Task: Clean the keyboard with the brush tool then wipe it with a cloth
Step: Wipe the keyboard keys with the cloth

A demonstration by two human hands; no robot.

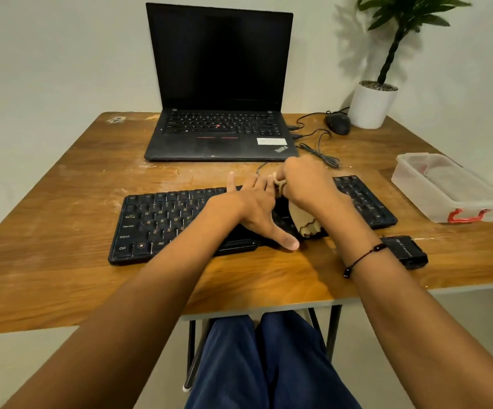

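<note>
Left hand (254,208) lies flat, fingers spread, steadying the black keyboard (162,222) on the wooden table (62,273), while the right hand (307,184) grips a beige cloth (304,222) over the keys, so wiping seems underway, brushing presumably finished.

1. Table (62,261): wood-grain top, semi-glossy, with pale scuffed patches behind the keyboard.
2. Keyboard (162,222): black matt plastic, printed keys.
3. Cloth (305,222): tan, soft, matt, lying on the keyboard.
4. Laptop (218,84): matt black casing, dusty palm rest, behind the keyboard.
5. Storage box (446,190): translucent frosted plastic, red clasp, right of the keyboard.
6. Plant pot (372,106): smooth white, beyond the keyboard's right end.
</note>
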